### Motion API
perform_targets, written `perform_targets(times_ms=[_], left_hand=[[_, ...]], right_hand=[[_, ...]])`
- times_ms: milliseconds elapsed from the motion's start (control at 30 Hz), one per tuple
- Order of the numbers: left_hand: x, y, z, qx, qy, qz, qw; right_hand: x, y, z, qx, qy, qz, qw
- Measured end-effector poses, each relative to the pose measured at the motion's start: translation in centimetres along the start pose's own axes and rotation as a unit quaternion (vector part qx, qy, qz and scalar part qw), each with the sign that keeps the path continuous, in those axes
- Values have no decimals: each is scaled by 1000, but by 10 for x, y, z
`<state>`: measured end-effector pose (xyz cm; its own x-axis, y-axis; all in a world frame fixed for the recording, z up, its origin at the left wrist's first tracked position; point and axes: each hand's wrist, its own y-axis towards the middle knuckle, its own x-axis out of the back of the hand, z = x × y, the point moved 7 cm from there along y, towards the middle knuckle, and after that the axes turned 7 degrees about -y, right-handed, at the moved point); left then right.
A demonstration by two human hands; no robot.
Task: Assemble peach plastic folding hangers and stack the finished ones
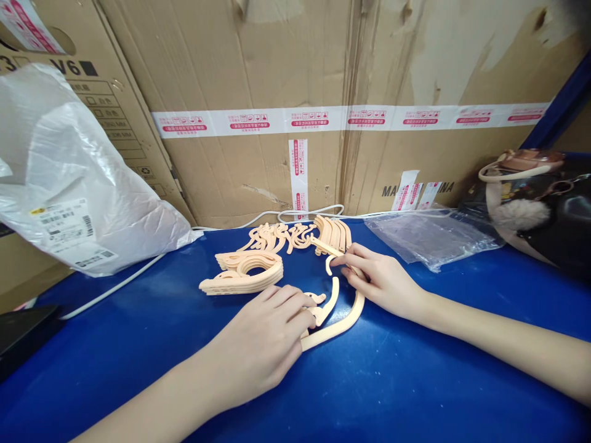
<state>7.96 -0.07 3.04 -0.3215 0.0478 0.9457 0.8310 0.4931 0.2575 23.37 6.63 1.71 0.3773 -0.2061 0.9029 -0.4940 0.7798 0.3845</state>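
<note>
Beige curved plastic parts, which look like folding clothes hanger pieces, lie on the blue table [415, 369]. My left hand [268, 335] is closed over the lower end of a partly joined hanger [335, 331], with its fingertips hiding the joint. A short curved arm [330, 303] sticks out beside those fingers. My right hand [385, 280] pinches the hanger's other end, and a small hook [328, 265] shows at its fingertips. Behind my left hand sits a neat stack of hanger pieces [242, 284].
Loose small hooks [272, 237] and a row of curved arms [333, 232] lie at the back. A clear plastic bag [434, 237] and a dark bag [554, 215] are at the right. Cardboard boxes [258, 67] wall the back; a white parcel [78, 178] leans at the left near a cable [115, 286].
</note>
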Motion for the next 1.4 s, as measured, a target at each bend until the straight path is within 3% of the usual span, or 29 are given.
perform_targets(times_ms=[300,533,1033,1200,1400], left_hand=[[1,-1,3,15,-22,-35,999],[0,-2,3,29,-26,-16,999],[0,0,-4,-13,-19,-11,1000],[0,-2,-4,-30,-4,-14,999],[10,-4,-5,-60,53,-61,995]], right_hand=[[-2,2,1,0,-6,16,1000],[-2,0,4,10,-4,11,1000],[0,0,11,32,1,0,999],[3,0,16,84,21,-9,996],[4,-4,26,167,0,-3,986]])
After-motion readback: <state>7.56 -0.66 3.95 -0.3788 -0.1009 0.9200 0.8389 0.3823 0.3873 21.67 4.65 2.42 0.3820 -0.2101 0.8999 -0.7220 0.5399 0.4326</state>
